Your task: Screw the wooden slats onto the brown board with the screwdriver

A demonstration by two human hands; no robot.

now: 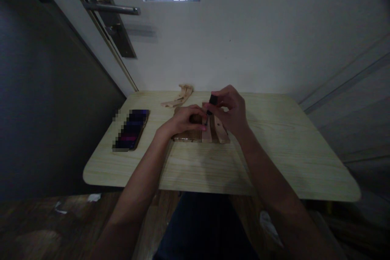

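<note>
My right hand (231,109) is closed around the black handle of a small screwdriver (213,100), held tilted with its thin shaft pointing down. Its tip comes close to a pale wooden strip (206,135). My left hand (188,118) curls over a brown, shiny flat block (186,135), thumb and forefinger near the shaft's lower end. Whatever these fingertips pinch is too small to make out. To the right, a second pale wooden piece (222,133) with small dark spots lies partly beneath my right hand. Darkness blurs the fine detail.
A phone (131,130) lies at the left of the light wood-grain table (274,162). Behind my left hand sits a curved pale wooden piece (179,97). A white door with a metal handle (112,9) rises directly behind the table. My legs (207,227) are below its front edge.
</note>
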